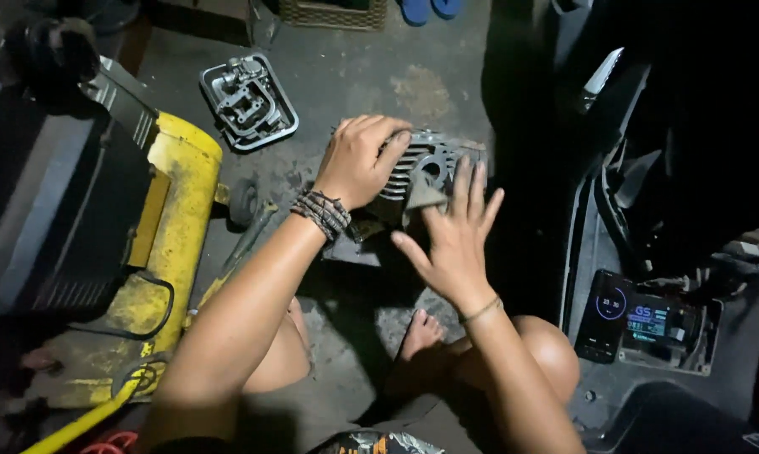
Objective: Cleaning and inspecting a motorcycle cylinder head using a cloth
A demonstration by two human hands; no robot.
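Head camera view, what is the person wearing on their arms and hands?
Both arms are bare, with no sleeves and no gloves. The left hand has a stack of dark braided or beaded bracelets around its wrist. The right hand has a single thin, pale band at the wrist. No rings or watch can be made out.

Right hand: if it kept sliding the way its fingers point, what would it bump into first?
The right hand points up and away, flat on a grey cloth against the finned metal cylinder. It would probably meet that cylinder first, then bare floor, though depth is hard to judge.
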